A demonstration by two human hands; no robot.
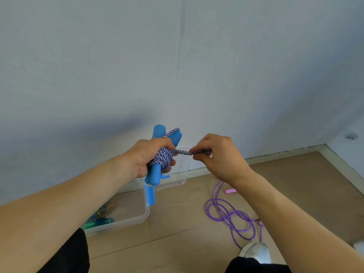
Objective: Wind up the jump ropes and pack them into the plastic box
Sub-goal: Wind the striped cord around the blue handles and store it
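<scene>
Spreading across the lower half of the view, a tan wood-patterned floor [187,229] is meeting a pale blue-grey wall [177,66] along a light baseboard. Sitting on the floor against the wall, a clear plastic box [137,217] with a blue latch is holding a few already coiled ropes in teal, green and mixed colours [100,219], and its clear lid [178,174] is leaning just behind it. Lying loose on the floor to the right of the box, a thin purple jump rope [230,215] with pink handles is sprawling in open loops. Held up in front of the wall, a purple-and-white braided jump rope with blue foam handles [161,157] is being wrapped around its own handles. The left hand [146,154] is curling its grip around that bundle, while the right hand [216,154] is pinching the rope's free end, pulled taut between both hands.
</scene>
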